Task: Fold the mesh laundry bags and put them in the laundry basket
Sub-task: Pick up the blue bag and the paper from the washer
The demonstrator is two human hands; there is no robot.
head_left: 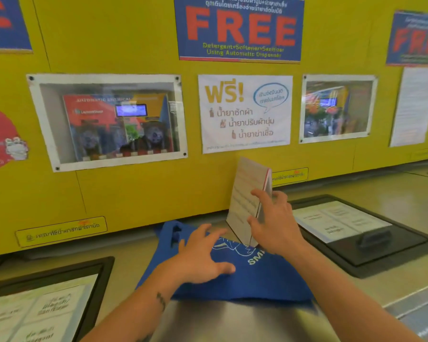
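A blue fabric bag (265, 280) with white print lies flat on the steel top of a machine, its handles towards the yellow wall. My left hand (203, 257) presses flat on the bag's left half, fingers spread. My right hand (272, 223) grips the lower edge of a standing grey sign card (245, 193) just behind the bag, thumb on its front face and fingers behind it. No laundry basket is in view.
A yellow wall (134, 188) with posters and framed panels rises directly behind the worktop. Black-framed lids with instruction sheets lie at the right (356, 233) and lower left (47, 299). A small dark handle (374, 239) sits on the right lid.
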